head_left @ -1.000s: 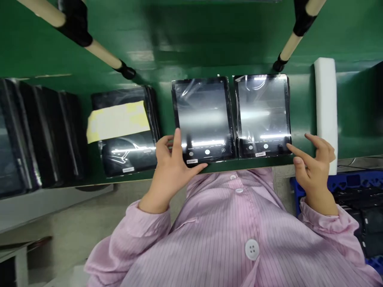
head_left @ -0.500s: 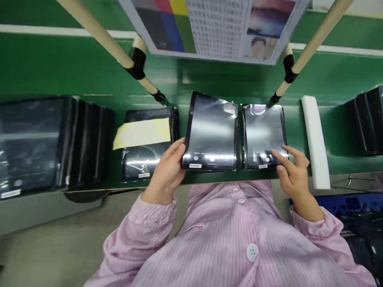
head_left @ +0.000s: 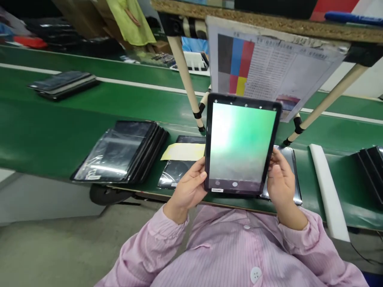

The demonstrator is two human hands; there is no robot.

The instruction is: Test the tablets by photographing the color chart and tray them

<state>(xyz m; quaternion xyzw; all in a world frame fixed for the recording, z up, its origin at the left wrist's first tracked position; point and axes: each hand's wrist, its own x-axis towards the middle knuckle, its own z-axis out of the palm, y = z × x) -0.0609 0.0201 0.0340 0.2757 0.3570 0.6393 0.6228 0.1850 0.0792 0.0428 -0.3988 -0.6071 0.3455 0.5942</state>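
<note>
Both hands had shifted in half a second: the tablet (head_left: pixel 241 147) had risen nearer upright above the green bench (head_left: pixel 30 131), and the right hand (head_left: pixel 280 179) had left the neighbouring tablet (head_left: pixel 291 157) for the raised one's right edge. From where I stood, the left hand (head_left: pixel 190 185) was pinching the lower left rim, thumb in front and fingers behind. The right one had its fingers curled at the opposite rim; whether they gripped or merely steadied it, I couldn't tell.

Holding it well, to my mind, called for an even grip on both rims, with thumbs off the bright green-white screen and fingertips away from whatever lens the back might carry. A level, still pose seemed wise, since a slip would drop it onto the bench edge.

Its back was out of sight, and it hid part of the printed chart (head_left: pixel 263 67) beyond, whose rows were too small to read. The neighbouring tablet lay mostly covered, and across the way a person in yellow (head_left: pixel 131 24) was cut off at the top
</note>
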